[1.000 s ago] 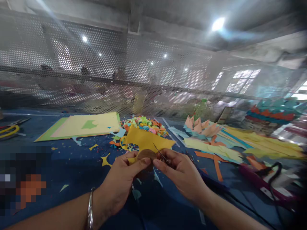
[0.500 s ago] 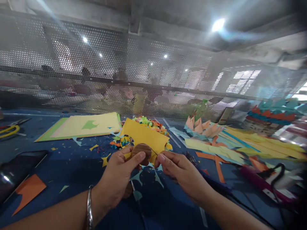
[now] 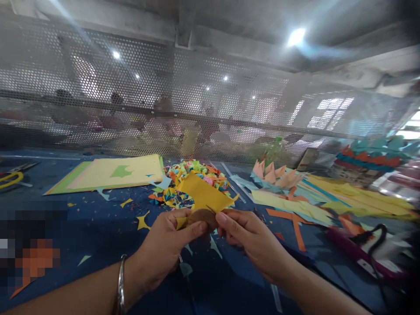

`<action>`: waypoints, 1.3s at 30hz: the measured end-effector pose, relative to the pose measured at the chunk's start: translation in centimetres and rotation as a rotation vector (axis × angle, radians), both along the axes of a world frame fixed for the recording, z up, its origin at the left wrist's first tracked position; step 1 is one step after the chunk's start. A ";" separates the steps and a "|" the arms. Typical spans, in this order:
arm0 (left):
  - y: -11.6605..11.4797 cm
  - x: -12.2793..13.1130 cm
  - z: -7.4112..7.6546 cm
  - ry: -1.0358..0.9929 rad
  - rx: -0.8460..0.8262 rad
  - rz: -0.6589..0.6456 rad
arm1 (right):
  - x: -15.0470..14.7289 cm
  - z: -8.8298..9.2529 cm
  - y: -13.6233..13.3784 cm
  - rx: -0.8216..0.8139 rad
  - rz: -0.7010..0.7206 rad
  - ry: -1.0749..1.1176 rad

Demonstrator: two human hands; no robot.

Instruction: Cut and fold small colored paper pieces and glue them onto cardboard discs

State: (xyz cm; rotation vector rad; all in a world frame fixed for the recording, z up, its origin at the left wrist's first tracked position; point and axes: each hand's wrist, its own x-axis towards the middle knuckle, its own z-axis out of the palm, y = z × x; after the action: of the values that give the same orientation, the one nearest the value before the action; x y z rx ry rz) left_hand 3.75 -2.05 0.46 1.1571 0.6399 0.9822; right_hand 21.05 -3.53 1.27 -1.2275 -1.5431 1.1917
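My left hand (image 3: pixel 172 234) is closed round a brown, wood-grained disc (image 3: pixel 200 215), its thumb across the front. Behind the disc it also grips a sheet of yellow paper (image 3: pixel 203 192). The paper stands up above my hands, with a curved cut-out edge and a thin pointed tip at the right. At the disc's right edge, my right hand (image 3: pixel 241 229) pinches the paper between thumb and fingers. A thin dark line shows on the paper near this thumb; whether it is a slit or a tool I cannot tell. Beneath my hands lie pale blue paper scraps (image 3: pixel 215 247).
A heap of small coloured clippings (image 3: pixel 197 167) lies behind the paper. Stacked sheets (image 3: pixel 98 177) and yellow-handled scissors (image 3: pixel 13 179) are to the left. At right are folded peach paper points (image 3: pixel 271 173), paper strips (image 3: pixel 295 205) and a purple power strip (image 3: pixel 364 253). Perforated mesh (image 3: pixel 210 96) rises behind.
The yellow paper has turned and tipped lower, and its right corner now ends in a thin curved tip. The disc has shifted right and down, closer to my right fingers.
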 end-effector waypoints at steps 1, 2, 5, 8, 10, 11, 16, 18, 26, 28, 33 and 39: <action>0.0 0.0 0.0 -0.005 0.000 -0.003 | 0.0 0.1 0.0 0.002 0.000 -0.011; 0.0 -0.1 0.0 -0.007 -0.002 -0.005 | 0.0 0.1 -0.1 0.008 0.000 -0.021; 0.1 -0.2 -0.1 -0.005 -0.009 -0.011 | 0.1 0.1 -0.1 0.034 0.001 -0.055; 0.1 -0.3 -0.2 -0.021 0.018 -0.023 | 0.2 0.0 0.0 0.049 0.006 -0.076; 0.1 -0.2 -0.1 -0.030 0.048 -0.033 | 0.3 0.0 0.0 0.045 0.014 -0.075; 0.1 -0.2 -0.1 -0.026 0.058 -0.037 | 0.3 0.0 0.0 0.041 0.021 -0.069; 0.2 0.0 -0.3 -0.042 0.059 -0.007 | 0.4 -0.1 0.1 0.045 0.031 -0.066; 0.2 0.0 -0.6 -0.046 0.023 0.062 | 0.4 -0.1 0.1 0.050 0.030 -0.076; 0.3 -0.2 -0.9 -0.020 -0.011 0.111 | 0.4 -0.3 0.1 0.070 0.024 -0.114; 0.3 -0.2 -0.6 -0.025 -0.014 0.102 | 0.4 -0.2 0.1 0.075 0.021 -0.117; 0.2 -0.1 -0.5 -0.015 -0.027 0.154 | 0.4 -0.2 0.2 0.074 0.024 -0.125; 0.2 0.1 -0.1 0.023 0.016 0.177 | 0.4 -0.3 0.2 0.079 0.022 -0.144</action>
State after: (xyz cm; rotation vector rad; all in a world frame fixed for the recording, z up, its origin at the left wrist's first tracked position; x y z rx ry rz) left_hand 3.88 -1.85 0.40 1.1415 0.7641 1.1265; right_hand 21.42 -3.30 0.92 -1.2701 -1.6966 1.0647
